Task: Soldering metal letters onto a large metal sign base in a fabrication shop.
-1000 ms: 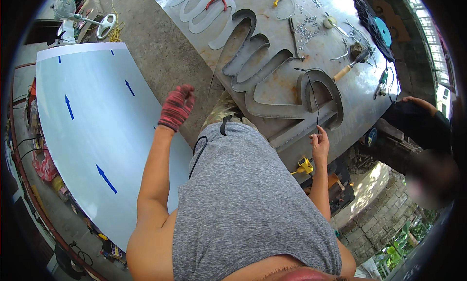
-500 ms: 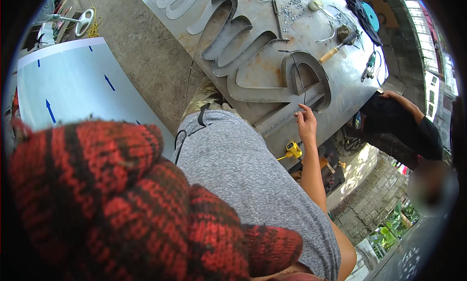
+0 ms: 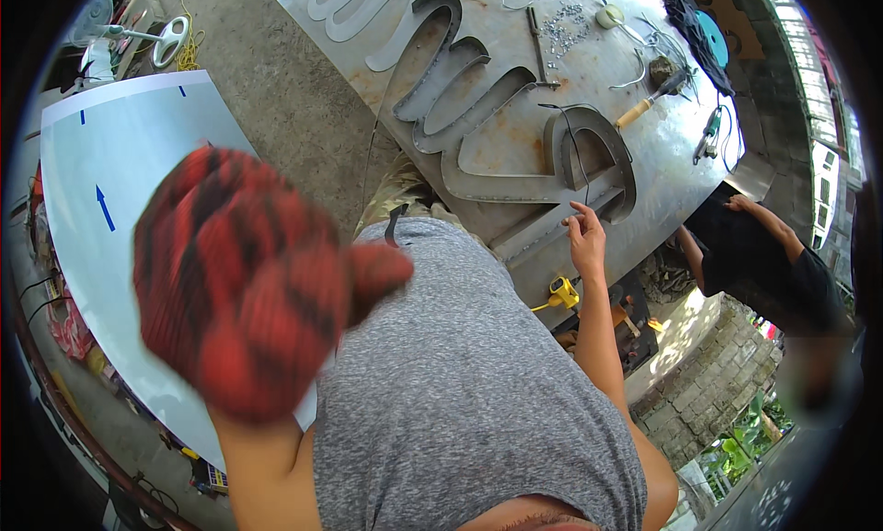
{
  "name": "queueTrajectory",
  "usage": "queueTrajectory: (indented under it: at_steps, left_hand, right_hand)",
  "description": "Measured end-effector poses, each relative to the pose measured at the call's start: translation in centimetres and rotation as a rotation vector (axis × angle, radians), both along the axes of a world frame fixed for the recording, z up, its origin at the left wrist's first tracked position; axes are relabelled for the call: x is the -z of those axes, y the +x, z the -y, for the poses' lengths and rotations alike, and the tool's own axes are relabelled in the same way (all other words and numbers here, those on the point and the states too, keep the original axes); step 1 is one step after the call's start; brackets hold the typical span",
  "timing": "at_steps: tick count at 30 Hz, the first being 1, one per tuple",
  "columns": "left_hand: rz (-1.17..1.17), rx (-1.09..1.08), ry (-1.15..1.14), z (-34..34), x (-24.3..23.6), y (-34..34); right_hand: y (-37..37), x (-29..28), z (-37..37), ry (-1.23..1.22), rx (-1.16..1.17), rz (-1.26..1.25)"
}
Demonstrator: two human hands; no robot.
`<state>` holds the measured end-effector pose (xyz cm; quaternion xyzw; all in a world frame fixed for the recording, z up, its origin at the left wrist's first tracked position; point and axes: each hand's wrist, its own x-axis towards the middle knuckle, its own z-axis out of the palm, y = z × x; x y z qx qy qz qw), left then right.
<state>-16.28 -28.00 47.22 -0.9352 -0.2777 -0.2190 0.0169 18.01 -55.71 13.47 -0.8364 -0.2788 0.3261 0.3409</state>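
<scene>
My left hand (image 3: pixel 244 287) wears a red and black knit glove and is raised close in front of my body, blurred by movement. Its fingers are curled in, the thumb sticks out to the right, and nothing shows in it. My bare right hand (image 3: pixel 586 241) is over the near edge of the metal table (image 3: pixel 501 126), its fingers loosely apart. Just beyond its fingertips lies a large steel letter shape (image 3: pixel 593 177) with upright strip walls. A thin black wire (image 3: pixel 575 140) arcs across that letter to near my fingers; no grip on it shows.
Wooden-handled tool (image 3: pixel 635 115), dark metal bar (image 3: pixel 536 44) and scattered small metal bits (image 3: pixel 564 30) lie on the table. Yellow tape-measure-like item (image 3: pixel 563 292) hangs by its edge. A co-worker in black (image 3: pixel 763 274) stands at right. A pale blue sheet (image 3: pixel 87 172) with arrows is at left.
My gloved left hand has moved away from the camera and now appears smaller, with its forearm showing. My right hand stays by the letter. The co-worker's second arm has come into view.
</scene>
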Motion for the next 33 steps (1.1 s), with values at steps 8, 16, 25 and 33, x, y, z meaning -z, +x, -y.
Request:
queueTrajectory:
  at_steps: [8, 16, 25, 33]
  left_hand:
    - [-0.264, -0.458, -0.915, -3.5, 25.0, -4.7]
    - [-0.232, -0.805, -1.430, 2.8, 47.3, -22.2]
    - [-0.122, -0.869, -1.551, 1.7, 49.5, -20.6]
    - [0.013, -0.635, -1.451, -5.1, 43.5, -11.9]
  right_hand:
    - [-0.3, 0.5, 0.6, -0.022, -0.016, 0.007]
    - [-0.4, -1.0, -1.0, -0.022, 0.017, -0.054]
    - [-0.7, -0.5, -0.8, -0.059, 0.025, -0.081]
    - [-0.3, -0.7, -1.6, -0.045, 0.030, -0.066]
